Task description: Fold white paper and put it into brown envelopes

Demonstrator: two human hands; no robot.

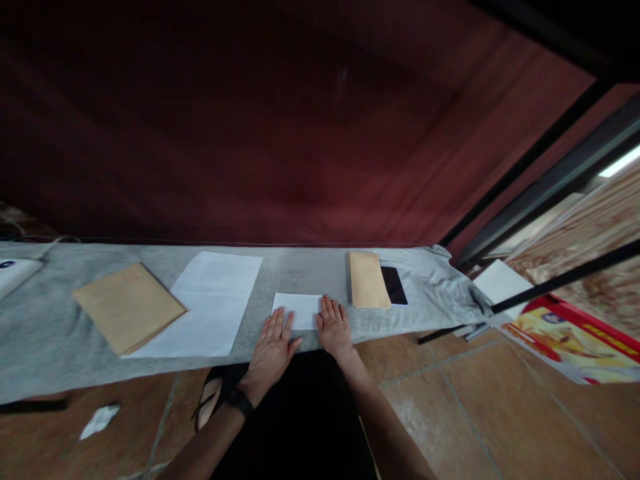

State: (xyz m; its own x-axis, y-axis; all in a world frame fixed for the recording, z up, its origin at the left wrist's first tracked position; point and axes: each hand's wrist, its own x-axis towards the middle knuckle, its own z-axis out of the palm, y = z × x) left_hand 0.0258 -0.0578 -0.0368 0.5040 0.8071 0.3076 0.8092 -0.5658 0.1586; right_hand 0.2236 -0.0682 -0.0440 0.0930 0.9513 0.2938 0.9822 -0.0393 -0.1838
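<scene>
A folded sheet of white paper [301,308] lies on the grey cloth in front of me. My left hand [273,340] rests flat on its lower left part, with fingers stretched out and the thumb apart. On the paper's right edge lies my right hand [334,325], also flat with its fingers extended. Neither hand grips anything. To the left is a larger white sheet [215,293] with a crease across it. A stack of brown envelopes [129,307] overlaps that sheet's left side. Right of my hands lie more brown envelopes [369,280], partly covering a dark phone [394,285].
The narrow table carries a grey cloth [310,267], with a dark red curtain [280,153] behind it. A white object [17,272] sits at the far left. Black metal bars [530,163] and a red-and-yellow box [575,337] are at the right. Crumpled paper [100,421] lies on the tiled floor.
</scene>
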